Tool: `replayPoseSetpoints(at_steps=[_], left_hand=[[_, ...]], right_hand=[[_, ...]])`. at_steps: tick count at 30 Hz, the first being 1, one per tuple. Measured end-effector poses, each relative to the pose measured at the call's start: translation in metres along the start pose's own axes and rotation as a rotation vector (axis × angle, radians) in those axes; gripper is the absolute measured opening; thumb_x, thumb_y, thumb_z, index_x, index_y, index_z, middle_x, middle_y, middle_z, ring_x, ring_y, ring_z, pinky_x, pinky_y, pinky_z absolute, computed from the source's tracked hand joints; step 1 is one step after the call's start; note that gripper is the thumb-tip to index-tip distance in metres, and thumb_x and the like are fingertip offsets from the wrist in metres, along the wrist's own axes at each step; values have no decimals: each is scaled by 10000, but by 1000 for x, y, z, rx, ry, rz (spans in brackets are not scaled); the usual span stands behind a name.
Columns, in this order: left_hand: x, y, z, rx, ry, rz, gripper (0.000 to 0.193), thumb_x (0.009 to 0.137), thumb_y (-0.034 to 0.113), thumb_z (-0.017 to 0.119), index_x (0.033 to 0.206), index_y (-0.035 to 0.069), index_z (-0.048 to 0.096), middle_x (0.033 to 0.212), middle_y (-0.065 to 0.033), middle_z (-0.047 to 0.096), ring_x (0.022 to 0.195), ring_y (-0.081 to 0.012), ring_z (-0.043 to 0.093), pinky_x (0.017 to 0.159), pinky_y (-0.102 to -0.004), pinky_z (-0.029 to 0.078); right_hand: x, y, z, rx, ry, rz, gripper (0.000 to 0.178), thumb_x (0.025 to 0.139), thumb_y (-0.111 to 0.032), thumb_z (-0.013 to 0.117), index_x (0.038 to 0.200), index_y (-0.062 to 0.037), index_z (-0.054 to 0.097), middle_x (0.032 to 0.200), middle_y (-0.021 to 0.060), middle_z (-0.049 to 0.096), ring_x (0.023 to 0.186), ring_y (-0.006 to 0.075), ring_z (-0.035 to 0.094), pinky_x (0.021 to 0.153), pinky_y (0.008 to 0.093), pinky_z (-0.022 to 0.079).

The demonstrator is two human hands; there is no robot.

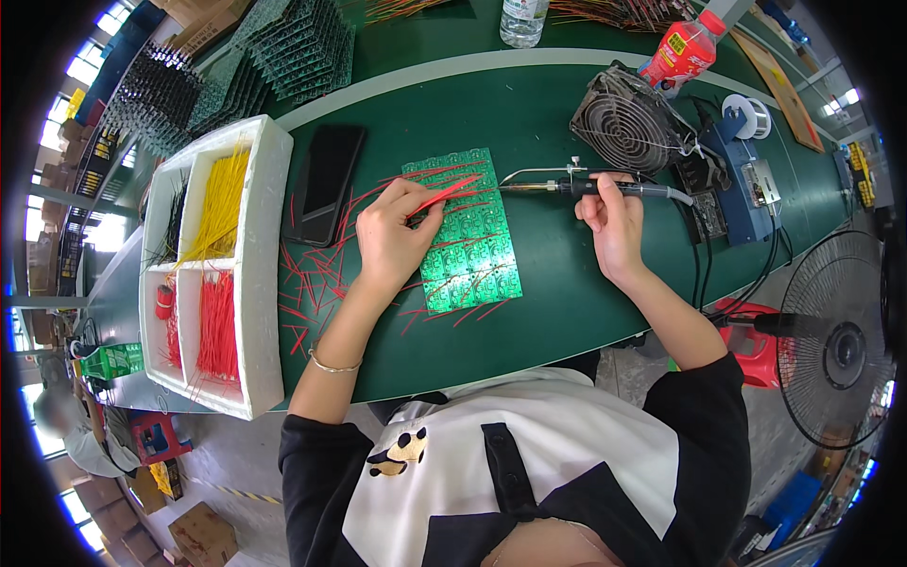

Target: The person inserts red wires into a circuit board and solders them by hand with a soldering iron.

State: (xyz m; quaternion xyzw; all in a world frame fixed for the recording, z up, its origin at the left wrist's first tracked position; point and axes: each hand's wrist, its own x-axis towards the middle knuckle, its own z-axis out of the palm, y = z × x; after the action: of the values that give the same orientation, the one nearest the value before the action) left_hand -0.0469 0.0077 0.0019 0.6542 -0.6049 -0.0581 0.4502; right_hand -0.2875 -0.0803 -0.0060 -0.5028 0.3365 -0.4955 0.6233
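Note:
My left hand point(397, 231) is closed around a bundle of red wires point(452, 192), above the left side of a green circuit board panel point(487, 260). The panel lies flat on the bench, with several red wires across it and past its edges. In my right hand point(614, 222) is a soldering iron point(576, 187), held level. Its tip points left to the panel's upper right edge; whether it touches is too small to tell. A thin curved metal tube point(529, 171) runs along the iron toward the tip.
Left, a white foam box point(269, 274) holds yellow, red and black wires, beside a dark phone point(326, 180) and scattered red wires. Behind are stacked circuit boards point(298, 47) and a water bottle point(522, 21). Right stand a small fan point(624, 123), red bottle point(685, 49) and blue solder-spool device point(742, 175).

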Motion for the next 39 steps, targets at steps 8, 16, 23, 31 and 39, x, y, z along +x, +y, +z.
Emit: replayPoseSetpoints(at_steps=[8,16,23,31,39], left_hand=[[-1,0,1,-3,9,14,87,680,74,666,765,53,672,732,-19,607,472,-129,515,440,-244,401],[-1,0,1,-1,2,0,87,683,81,668,766,57,672,736,-17,608,467,-131,511,437,-249,396],[1,3,-6,-10,-16,8,120,720,34,637,837,24,658,757,-50,587,510,-91,469,453,-222,356],[17,-3,-62,-37,75,-57,163,859,68,509,947,-4,626,660,-30,500,564,-75,420,489,-220,329],[3,-12,-84,-801,-5,-536,90,876,108,502,866,20,517,570,11,504,466,-3,298,432,-190,248]], right_hand=[[1,-1,0,91,41,2,183,912,-201,451,907,-21,483,553,21,421,457,73,343,504,239,357],[1,-2,-1,90,34,5,183,913,-201,450,903,-22,485,555,20,427,459,73,346,508,239,359],[2,-2,0,122,55,0,172,913,-196,454,904,-26,480,562,22,430,455,70,338,514,241,354],[2,0,-2,155,66,-3,172,913,-201,455,923,-34,493,572,20,424,466,72,320,541,249,349],[-11,-7,11,161,-20,44,201,929,-233,408,937,-55,501,558,7,404,482,72,309,573,274,338]])
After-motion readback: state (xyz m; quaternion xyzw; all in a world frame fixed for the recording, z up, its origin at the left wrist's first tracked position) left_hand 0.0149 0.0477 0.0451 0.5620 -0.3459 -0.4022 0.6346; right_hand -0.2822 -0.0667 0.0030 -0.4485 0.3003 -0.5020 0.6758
